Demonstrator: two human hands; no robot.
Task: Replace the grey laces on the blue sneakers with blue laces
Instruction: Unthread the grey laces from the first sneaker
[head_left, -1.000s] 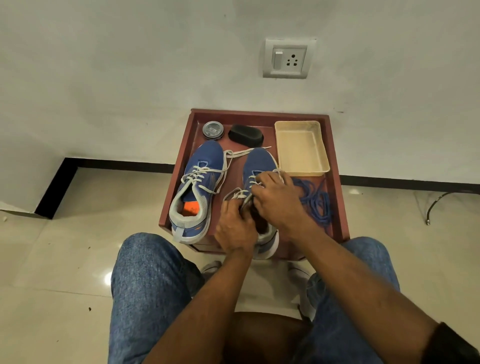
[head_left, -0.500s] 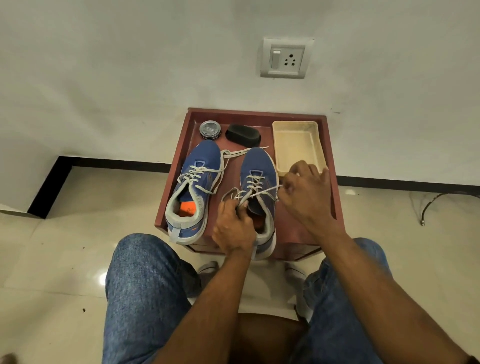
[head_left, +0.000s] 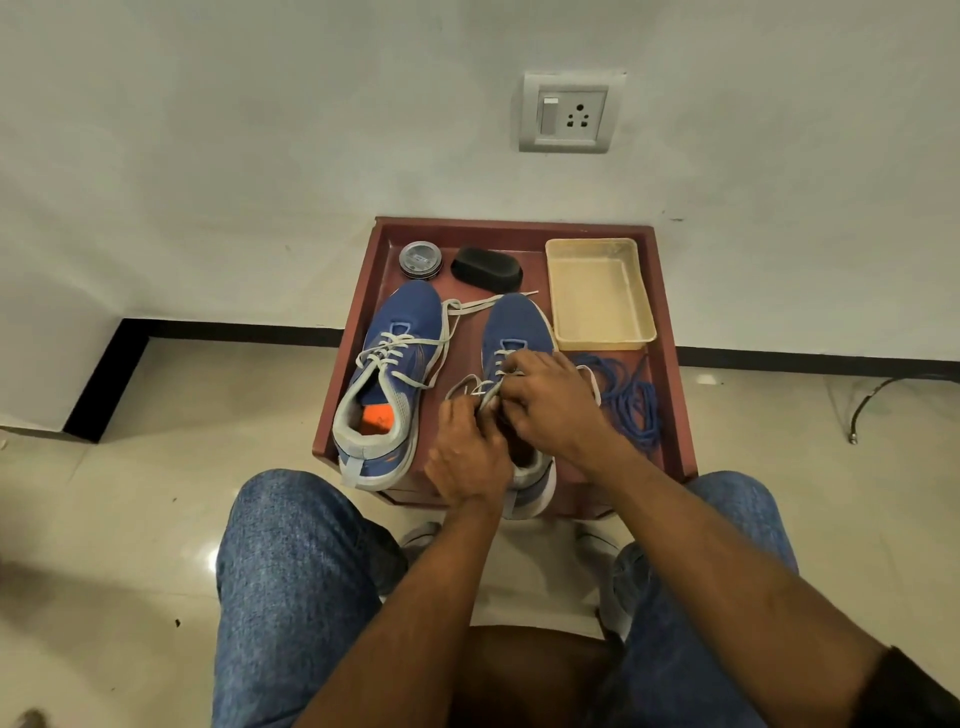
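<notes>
On the red-brown wooden bench (head_left: 670, 332), going left to right: a blue mesh sneaker with loosened grey laces (head_left: 387, 379), then the second blue sneaker (head_left: 514, 325) under both hands, then a loose heap of blue cord laces (head_left: 631, 400) near its right side. At the back sit a round tin (head_left: 421, 258), a black brush (head_left: 485, 268) and a cream plastic tray (head_left: 597, 293).

The left hand (head_left: 467, 452) curls its grip at the second sneaker's tongue, pinching a grey lace (head_left: 488, 395). The right hand (head_left: 550, 405) bends its fingers over the eyelets, seemingly on the same lace.

Likely risks: a hard pull could drag the sneaker, whose heel overhangs the near edge, off the bench; slack could knot in an eyelet.

Both hands hide the upper eyelets, so how far the lace is unthreaded cannot be told.
</notes>
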